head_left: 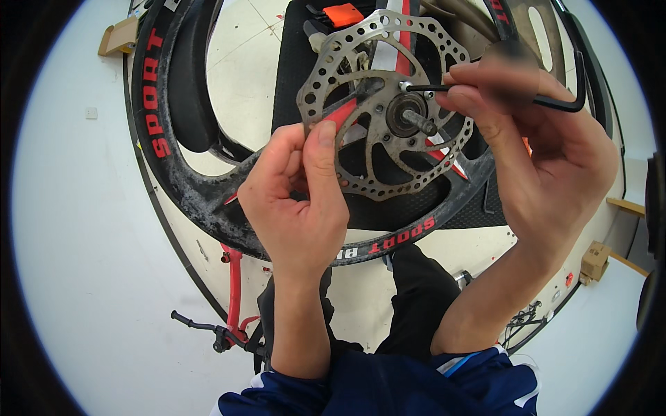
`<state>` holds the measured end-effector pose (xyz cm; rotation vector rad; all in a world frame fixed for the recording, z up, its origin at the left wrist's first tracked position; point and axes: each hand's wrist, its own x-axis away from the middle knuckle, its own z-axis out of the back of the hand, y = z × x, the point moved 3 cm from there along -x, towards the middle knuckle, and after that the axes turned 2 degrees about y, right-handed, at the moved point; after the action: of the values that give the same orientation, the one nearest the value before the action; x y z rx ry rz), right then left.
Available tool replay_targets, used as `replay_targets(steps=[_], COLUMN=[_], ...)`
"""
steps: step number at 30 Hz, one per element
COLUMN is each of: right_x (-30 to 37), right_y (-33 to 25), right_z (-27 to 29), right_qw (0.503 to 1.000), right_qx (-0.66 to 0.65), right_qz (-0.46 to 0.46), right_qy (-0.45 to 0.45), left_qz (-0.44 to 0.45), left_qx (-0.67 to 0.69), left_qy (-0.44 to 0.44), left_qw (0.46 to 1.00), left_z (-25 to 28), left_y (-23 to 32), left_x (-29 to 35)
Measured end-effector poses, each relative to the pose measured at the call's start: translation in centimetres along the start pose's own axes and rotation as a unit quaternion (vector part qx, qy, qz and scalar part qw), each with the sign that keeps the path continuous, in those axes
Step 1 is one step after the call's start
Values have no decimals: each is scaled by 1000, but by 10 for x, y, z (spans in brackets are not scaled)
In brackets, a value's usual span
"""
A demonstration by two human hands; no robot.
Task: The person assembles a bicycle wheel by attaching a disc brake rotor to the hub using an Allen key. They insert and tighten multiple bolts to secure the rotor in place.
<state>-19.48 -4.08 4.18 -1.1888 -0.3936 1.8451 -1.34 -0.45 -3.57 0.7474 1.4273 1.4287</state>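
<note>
A perforated metal brake disc (378, 111) lies against the hub of a black wheel (189, 191) with red lettering. My left hand (295, 191) pinches the disc's left edge between thumb and fingers. In my right hand (541, 132) is a black L-shaped hex key (565, 105), held along its long arm. The key's tip meets a small silver bolt (404, 87) at the upper part of the disc's centre. A threaded axle (422, 125) sticks out of the hub just below it. Several other bolt holes ring the hub.
Beneath the wheel is a black textured surface (472, 215), with an orange item (345, 15) at its far end. A red bike frame with a black handlebar (201, 324) stands at the lower left. Cardboard boxes (595, 261) sit by the right wall and at the far left.
</note>
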Motion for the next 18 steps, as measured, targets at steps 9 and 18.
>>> replay_targets(steps=[9, 18], right_x=[-8, 12], right_y=[-14, 5], right_z=[-3, -18], right_qw=[985, 996], right_qx=[73, -23], right_qz=[154, 23], right_qy=[-19, 84], left_qz=[14, 38], left_qx=[-1, -1], left_qy=[6, 8], left_qw=[1000, 999], left_z=[-1, 0], left_y=[1, 5], left_x=[0, 0])
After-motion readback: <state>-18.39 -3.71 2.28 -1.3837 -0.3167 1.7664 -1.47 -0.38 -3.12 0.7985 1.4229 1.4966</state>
